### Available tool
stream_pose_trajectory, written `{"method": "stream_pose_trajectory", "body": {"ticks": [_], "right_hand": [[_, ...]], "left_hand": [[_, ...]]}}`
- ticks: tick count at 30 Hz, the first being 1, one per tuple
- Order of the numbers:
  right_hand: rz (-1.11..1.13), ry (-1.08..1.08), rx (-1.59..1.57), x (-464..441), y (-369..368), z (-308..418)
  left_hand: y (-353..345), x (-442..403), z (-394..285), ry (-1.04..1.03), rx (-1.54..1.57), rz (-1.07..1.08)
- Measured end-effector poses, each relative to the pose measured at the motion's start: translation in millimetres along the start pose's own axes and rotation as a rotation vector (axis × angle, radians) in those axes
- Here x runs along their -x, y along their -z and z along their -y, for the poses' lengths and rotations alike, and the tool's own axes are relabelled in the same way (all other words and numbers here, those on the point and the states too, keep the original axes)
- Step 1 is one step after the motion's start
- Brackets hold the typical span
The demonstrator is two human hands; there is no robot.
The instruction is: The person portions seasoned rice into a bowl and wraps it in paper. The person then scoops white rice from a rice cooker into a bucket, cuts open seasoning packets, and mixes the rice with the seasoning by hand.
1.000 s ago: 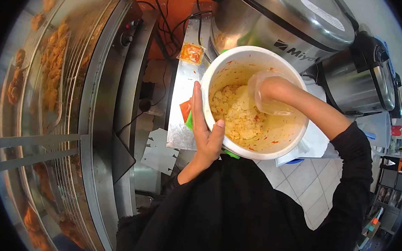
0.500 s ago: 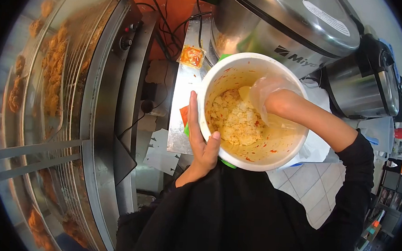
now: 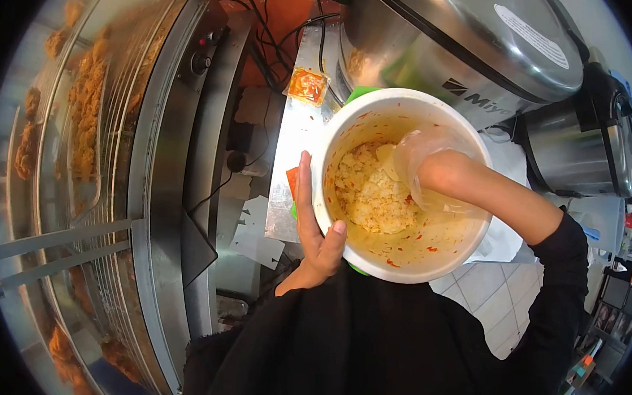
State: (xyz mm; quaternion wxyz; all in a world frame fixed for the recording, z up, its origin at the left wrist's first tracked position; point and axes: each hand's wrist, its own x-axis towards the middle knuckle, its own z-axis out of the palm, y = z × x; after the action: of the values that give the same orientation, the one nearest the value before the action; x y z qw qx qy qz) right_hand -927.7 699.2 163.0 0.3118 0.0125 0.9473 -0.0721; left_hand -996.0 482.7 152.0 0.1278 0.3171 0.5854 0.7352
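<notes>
A white round bucket (image 3: pixel 391 274) stands tilted toward me, its inner wall smeared yellow with red flecks. Crumbly yellowish rice (image 3: pixel 374 197) covers its bottom. My left hand (image 3: pixel 317 244) steadies the bucket at its left side, the thumb at the rim and the fingers along the outer wall. Inside the bucket is my right hand (image 3: pixel 441 170), covered by a clear plastic glove or bag (image 3: pixel 409 149). Its fingers are hidden in the plastic and beside the rice. A pale yellow edge shows near them; I cannot tell what it is.
Behind the bucket stands a large steel rice cooker (image 3: pixel 412 51), with another cooker (image 3: pixel 579 152) to its right. A sachet of red-orange sauce (image 3: pixel 307 87) lies on the metal table (image 3: pixel 281 195). Fried pieces fill a glass display cabinet (image 3: pixel 138 208) at left. Cables hang behind.
The bucket and both hands appear slightly lower and farther right in view, as do the cookers and table. My left hand keeps its hold; my right hand stays inside the bucket.
</notes>
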Motion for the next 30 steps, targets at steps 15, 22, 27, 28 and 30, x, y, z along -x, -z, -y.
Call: {"method": "stream_pose_trajectory", "body": {"ticks": [15,22,27,28,30], "right_hand": [[0.044,0.132,0.337,32.4,59.5,46.6],[0.081,0.38,0.556,47.2,56.2,61.1],[0.175,0.13,0.392,7.8,32.8,77.5],[0.23,0.0,0.248,5.9,40.1,76.9],[0.109,0.02,0.292,1.4,26.4,66.3]], "left_hand": [[-1.2,-0.6,1.0,-0.006,-0.003,-0.013],[-2.8,-0.2,0.1,0.003,0.025,-0.033],[1.0,0.2,0.6,-0.01,-0.068,-0.016],[0.4,0.0,0.0,-0.006,-0.053,-0.023],[0.1,-0.8,0.5,-0.013,-0.054,-0.03]]}}
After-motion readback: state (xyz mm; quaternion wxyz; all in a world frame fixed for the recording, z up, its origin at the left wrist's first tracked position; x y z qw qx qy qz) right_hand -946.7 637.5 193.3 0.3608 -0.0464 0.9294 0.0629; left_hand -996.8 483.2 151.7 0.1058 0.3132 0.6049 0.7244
